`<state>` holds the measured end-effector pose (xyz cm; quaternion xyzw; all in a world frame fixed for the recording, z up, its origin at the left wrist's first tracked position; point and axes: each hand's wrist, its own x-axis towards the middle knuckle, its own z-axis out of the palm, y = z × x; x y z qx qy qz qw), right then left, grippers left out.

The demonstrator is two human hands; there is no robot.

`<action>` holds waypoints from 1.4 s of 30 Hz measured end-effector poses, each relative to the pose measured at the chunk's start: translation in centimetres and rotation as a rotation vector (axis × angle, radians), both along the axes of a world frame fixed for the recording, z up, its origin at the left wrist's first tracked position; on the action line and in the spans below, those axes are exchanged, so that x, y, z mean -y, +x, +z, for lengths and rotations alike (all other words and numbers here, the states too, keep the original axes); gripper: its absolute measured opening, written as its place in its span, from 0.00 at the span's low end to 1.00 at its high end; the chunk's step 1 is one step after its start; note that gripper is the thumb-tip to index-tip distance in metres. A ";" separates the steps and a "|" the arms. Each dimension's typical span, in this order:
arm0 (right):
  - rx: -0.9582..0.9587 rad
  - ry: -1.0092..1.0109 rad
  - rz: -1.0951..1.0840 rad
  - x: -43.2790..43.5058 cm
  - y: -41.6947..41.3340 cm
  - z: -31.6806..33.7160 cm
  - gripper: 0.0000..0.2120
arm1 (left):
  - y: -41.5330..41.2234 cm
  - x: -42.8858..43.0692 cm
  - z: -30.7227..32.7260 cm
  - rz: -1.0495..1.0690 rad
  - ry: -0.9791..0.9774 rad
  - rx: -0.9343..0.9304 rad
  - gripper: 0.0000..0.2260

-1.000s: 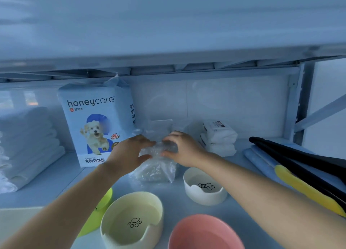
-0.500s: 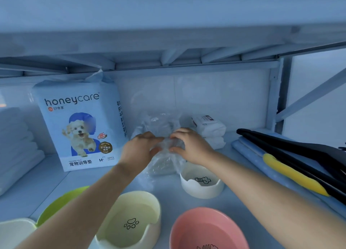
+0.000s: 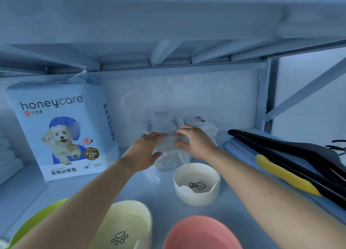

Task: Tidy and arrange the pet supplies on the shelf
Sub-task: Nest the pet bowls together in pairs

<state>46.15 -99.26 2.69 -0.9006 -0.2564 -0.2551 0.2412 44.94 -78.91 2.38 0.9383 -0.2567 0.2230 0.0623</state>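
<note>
A crumpled clear plastic bag (image 3: pixel 171 155) stands in the middle of the shelf (image 3: pixel 33 189), near the back wall. My left hand (image 3: pixel 144 152) grips its left side and my right hand (image 3: pixel 194 142) grips its top right, fingers curled over the plastic. Behind the bag lies a white wrapped pack (image 3: pixel 203 124), partly hidden by my right hand. A small white pet bowl (image 3: pixel 196 184) with a bone drawing sits just in front of the bag.
A tall honeycare pet pad pack (image 3: pixel 61 129) stands at the left. Cream (image 3: pixel 129 224), pink (image 3: pixel 200 233) and green (image 3: pixel 35 220) bowls line the front. Black and yellow flat items (image 3: pixel 292 162) lie on blue mats at the right. Folded white towels (image 3: pixel 9 155) show at far left.
The view has shifted right and closer. Both hands stay on the plastic bag, which has moved slightly back on the shelf.
</note>
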 end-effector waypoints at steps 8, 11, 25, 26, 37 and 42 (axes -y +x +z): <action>0.030 0.001 -0.033 0.6 0.8 -1.0 0.22 | 1.7 1.0 -0.6 0.041 0.014 0.068 0.28; 0.023 -0.036 -0.027 0.9 1.0 -0.8 0.24 | 2.1 0.9 -0.3 0.023 0.029 0.059 0.28; 0.016 -0.010 -0.045 1.9 2.1 -0.8 0.23 | 2.8 2.1 -0.2 0.018 -0.003 0.073 0.27; 0.010 -0.011 -0.048 2.0 2.2 -0.8 0.23 | 2.7 2.4 -0.2 0.023 -0.009 0.076 0.26; -0.034 0.392 0.039 2.7 1.8 -3.1 0.21 | 2.5 3.2 -0.4 0.070 0.014 0.110 0.27; 0.033 0.188 -0.021 2.7 1.3 -3.1 0.23 | 2.5 3.6 -0.2 0.097 0.041 0.090 0.27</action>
